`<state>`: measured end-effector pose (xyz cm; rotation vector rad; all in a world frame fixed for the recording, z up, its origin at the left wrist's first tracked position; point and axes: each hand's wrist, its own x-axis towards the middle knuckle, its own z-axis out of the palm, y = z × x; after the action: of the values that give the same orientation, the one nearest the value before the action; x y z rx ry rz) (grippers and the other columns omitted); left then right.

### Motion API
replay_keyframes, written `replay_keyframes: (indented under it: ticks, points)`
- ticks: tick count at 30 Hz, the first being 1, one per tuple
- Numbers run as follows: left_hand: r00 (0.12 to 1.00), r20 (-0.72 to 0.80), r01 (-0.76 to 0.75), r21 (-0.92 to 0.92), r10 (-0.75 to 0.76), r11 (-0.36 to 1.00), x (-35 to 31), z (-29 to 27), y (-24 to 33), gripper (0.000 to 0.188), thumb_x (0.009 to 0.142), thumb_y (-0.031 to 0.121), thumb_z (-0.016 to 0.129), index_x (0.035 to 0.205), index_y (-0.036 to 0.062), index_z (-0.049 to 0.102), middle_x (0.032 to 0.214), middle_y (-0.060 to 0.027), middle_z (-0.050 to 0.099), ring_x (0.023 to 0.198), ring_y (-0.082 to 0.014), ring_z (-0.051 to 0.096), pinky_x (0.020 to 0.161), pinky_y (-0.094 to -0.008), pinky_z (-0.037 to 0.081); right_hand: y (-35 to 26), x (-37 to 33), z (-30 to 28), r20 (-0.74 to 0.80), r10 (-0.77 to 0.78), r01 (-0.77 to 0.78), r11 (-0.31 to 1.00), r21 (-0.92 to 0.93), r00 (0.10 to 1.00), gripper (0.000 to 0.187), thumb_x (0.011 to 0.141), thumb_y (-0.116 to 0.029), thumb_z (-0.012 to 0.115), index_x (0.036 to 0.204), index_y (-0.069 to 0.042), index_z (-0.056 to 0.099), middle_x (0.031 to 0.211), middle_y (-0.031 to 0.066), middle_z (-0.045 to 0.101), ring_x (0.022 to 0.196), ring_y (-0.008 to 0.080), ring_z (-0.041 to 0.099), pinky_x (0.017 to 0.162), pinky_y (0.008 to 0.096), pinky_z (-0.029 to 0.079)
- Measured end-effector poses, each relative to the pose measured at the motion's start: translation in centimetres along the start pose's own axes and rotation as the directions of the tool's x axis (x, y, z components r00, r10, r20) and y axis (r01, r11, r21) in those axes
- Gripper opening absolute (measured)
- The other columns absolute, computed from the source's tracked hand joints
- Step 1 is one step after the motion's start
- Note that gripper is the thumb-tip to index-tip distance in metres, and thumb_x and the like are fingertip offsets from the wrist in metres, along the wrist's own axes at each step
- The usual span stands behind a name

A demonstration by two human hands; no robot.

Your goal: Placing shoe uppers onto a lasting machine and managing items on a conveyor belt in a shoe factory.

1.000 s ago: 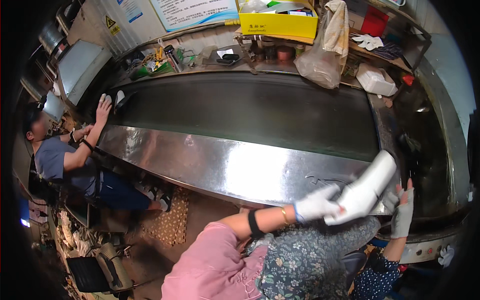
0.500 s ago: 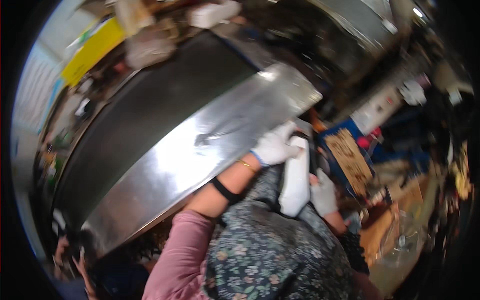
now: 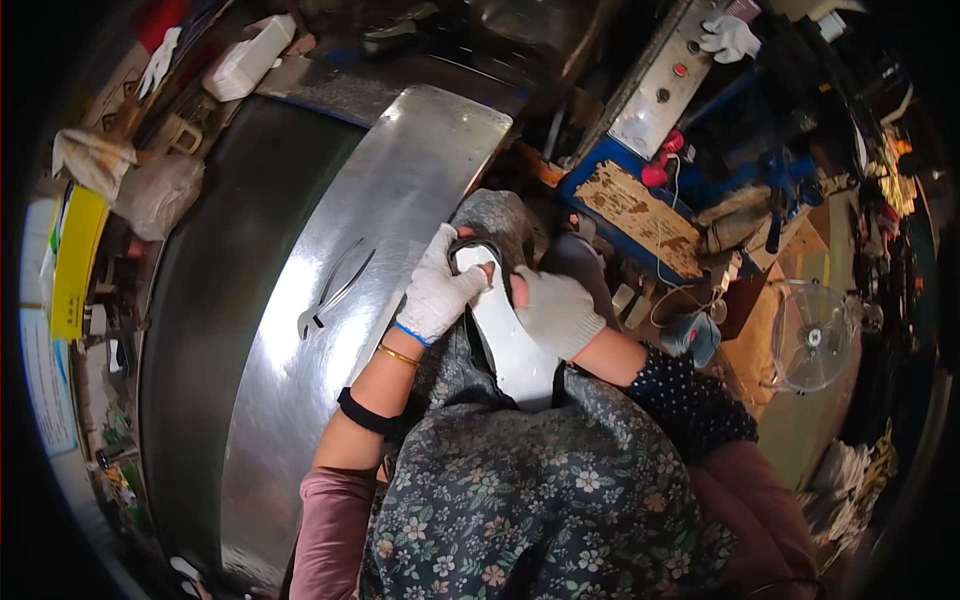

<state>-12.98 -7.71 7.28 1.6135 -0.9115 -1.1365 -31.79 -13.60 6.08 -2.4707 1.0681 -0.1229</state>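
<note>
1. At far left we see the dark conveyor belt (image 3: 215, 290), and beside it the curved steel tabletop (image 3: 340, 300), where a pair of pliers (image 3: 330, 292) lies by itself.
2. Our left hand (image 3: 437, 290), in a white glove, is closed over the upper end of the white shoe piece (image 3: 510, 340), its fingers (image 3: 468, 287) curled and pressed onto the dark rim there.
3. The white shoe piece rests in our lap against the floral apron (image 3: 520, 500), just off the tabletop's edge. Its long axis runs from the dark-rimmed end at upper left down toward our body at lower right.
4. We judge it light and fairly stiff, with a smooth, possibly slippery face, so the rimmed end and the side edges look like the surest places to grip.
5. Our right hand (image 3: 557, 312), also gloved, lies on its right edge, fingers together and pressing down.
</note>
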Motion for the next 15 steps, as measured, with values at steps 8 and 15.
replay_keyframes:
  ticks: [8, 15]
  points:
    - [0.999, 0.012, 0.04, 0.167, -0.043, 0.985, 0.9, 1.5, 2.1, 0.053, 0.082, 0.011, 0.072, 0.13, -0.002, 0.052, 0.104, -0.0097, 0.068, 0.094, -0.0144, 0.063, 0.083, -0.0284, 0.052, 0.7, 0.7, -1.6, -0.131, -0.11, 0.102, 0.993, -0.062, 0.985, 0.039, 0.1, -0.038, 0.049, 0.092, -0.001, 0.061, 0.078, 0.0119, 0.068, 0.071, 0.0298, 0.068, 0.07, 0.0386, 0.055]
    - [0.997, 0.02, 0.074, 0.092, -0.076, 0.993, -0.7, 1.5, 0.7, 0.067, 0.083, 0.008, 0.067, 0.143, -0.0052, 0.041, 0.116, -0.0128, 0.064, 0.103, -0.0152, 0.062, 0.088, -0.0281, 0.052, 2.3, -6.3, -1.3, 0.234, 0.203, -0.291, 0.844, 0.45, 0.951, 0.058, 0.104, -0.045, 0.038, 0.13, 0.005, 0.052, 0.111, 0.0286, 0.064, 0.105, 0.0434, 0.062, 0.094, 0.0437, 0.047]
